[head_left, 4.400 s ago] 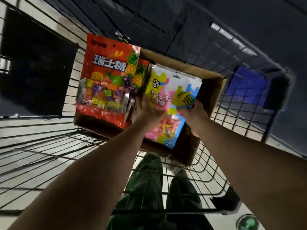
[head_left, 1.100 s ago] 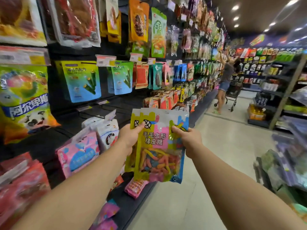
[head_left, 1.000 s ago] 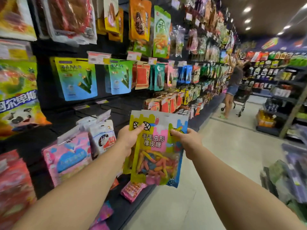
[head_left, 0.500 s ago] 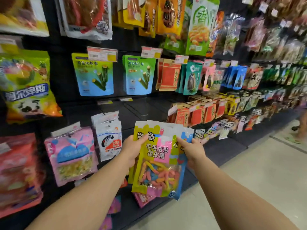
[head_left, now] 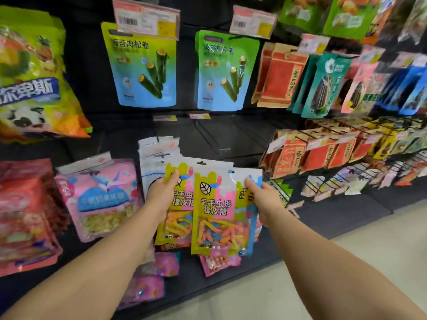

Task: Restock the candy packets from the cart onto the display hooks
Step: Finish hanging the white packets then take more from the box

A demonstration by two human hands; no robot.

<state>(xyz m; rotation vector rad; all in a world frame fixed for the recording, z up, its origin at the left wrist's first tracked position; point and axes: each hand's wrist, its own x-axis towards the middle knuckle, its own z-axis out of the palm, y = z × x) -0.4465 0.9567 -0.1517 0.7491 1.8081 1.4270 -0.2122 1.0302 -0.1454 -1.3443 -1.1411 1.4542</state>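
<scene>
Glossy flat candy packets (head_left: pixel 221 211), perhaps two

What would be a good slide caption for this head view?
Both hands, left and right, hold gummy-worm candy packets before empty display hooks.

Bright, even store light falls from above. Soft motion blur smears packets toward 3 and 9 o'clock; wide-angle bending curves the edges. The glossy price tags (head_left: pixel 146 19) at 12 o'clock show faint glare.

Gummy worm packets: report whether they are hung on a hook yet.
Not hung: gummy worm packets are held in left hand and right hand.
</scene>
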